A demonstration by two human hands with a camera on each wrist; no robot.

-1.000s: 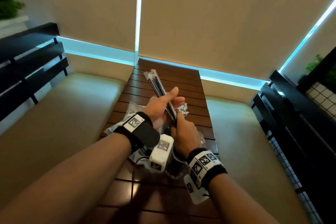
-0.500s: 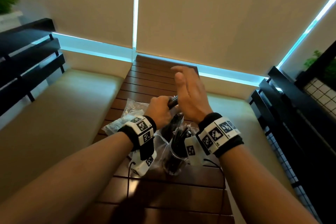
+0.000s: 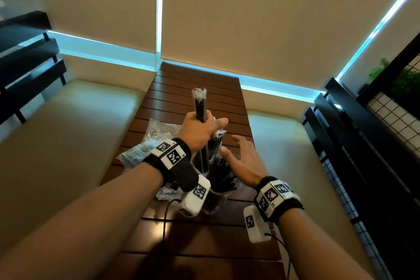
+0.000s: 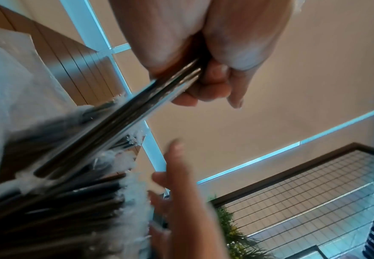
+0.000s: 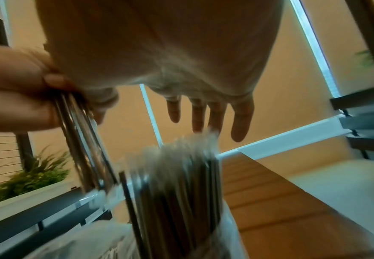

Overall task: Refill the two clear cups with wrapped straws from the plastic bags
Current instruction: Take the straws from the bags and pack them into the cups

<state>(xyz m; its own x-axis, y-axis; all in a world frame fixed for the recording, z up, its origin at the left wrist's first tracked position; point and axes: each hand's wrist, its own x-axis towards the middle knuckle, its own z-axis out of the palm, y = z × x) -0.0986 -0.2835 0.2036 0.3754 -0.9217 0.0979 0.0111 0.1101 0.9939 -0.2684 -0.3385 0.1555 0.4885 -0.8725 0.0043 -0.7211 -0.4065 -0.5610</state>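
Observation:
My left hand [image 3: 200, 130] grips a small bundle of black wrapped straws [image 3: 200, 106] upright, their lower ends among the straws standing in a clear cup [image 3: 216, 200]. The same bundle of straws [image 4: 137, 112] runs from my fist down into the cup's straws [image 4: 59, 219] in the left wrist view. My right hand [image 3: 241, 159] hovers flat and empty just right of the cup, fingers spread [image 5: 205, 113] over the straw tops [image 5: 181, 166]. A second cup is not visible.
Crumpled plastic bags [image 3: 145, 143] lie on the slatted wooden table [image 3: 200, 79] left of the cup. Cream benches [image 3: 68, 132] flank the table, with black rails [image 3: 363, 143] and plants on the right. Wrist camera cables trail over the near table.
My left hand turned the straw bundle upright and lowered its ends into the cup. My right hand let go, rose flat, then dropped beside the cup.

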